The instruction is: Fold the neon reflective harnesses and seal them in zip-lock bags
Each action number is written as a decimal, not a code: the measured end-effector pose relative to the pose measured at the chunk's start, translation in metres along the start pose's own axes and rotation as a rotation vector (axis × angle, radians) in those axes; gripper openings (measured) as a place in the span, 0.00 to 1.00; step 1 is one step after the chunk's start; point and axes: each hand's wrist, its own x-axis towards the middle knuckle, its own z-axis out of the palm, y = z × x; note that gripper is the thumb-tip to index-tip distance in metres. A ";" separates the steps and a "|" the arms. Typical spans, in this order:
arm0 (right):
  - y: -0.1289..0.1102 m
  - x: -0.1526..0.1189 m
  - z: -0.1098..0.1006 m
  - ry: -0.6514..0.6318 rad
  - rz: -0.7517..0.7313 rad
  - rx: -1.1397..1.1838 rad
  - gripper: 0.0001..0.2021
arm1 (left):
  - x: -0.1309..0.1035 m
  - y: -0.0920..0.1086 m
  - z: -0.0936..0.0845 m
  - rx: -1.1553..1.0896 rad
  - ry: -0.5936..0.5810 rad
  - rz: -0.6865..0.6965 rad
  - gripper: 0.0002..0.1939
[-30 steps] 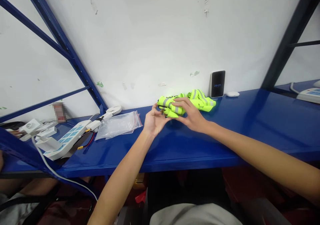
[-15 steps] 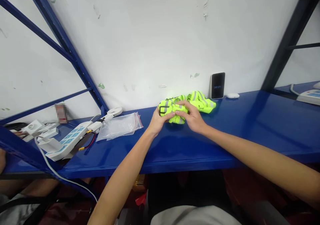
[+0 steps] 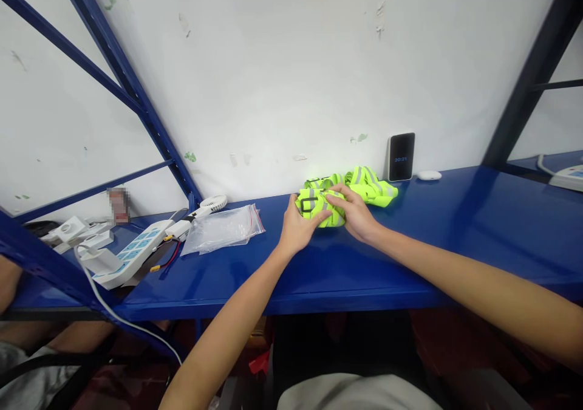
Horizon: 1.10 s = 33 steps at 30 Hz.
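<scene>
A folded bundle of neon-yellow reflective strap (image 3: 334, 214) with grey stripes and a black buckle is held low over the blue table, between my two hands. My left hand (image 3: 298, 225) closes on its left side, with the thumb across the front. On the right side, my right hand (image 3: 357, 212) pinches it between thumb and fingers. More of the same yellow striped webbing (image 3: 373, 188) lies loosely heaped right behind, by the wall. I cannot tell whether the two parts are joined.
Clear zip bags (image 3: 223, 229), a small white fan (image 3: 213, 202) and a power strip (image 3: 136, 252) lie on the left. A standing device with a clock display (image 3: 401, 157) and a white case (image 3: 429, 175) are at the back right. Blue posts (image 3: 155, 124) frame the table (image 3: 437, 240). Another person's legs show lower left.
My left thumb has shifted over the front of the bundle, and my right fingers have moved slightly along it. The whole view has moved a little, so everything appears slightly further right.
</scene>
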 end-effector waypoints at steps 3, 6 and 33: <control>-0.007 0.003 -0.003 0.114 0.047 0.001 0.12 | -0.002 0.006 -0.034 0.331 -0.199 0.005 0.18; -0.011 0.008 -0.009 0.207 0.006 -0.085 0.11 | -0.002 0.012 -0.088 0.784 -0.003 -0.048 0.21; -0.003 0.010 -0.006 0.226 0.037 -0.123 0.12 | -0.004 0.024 -0.012 0.276 -0.111 0.365 0.09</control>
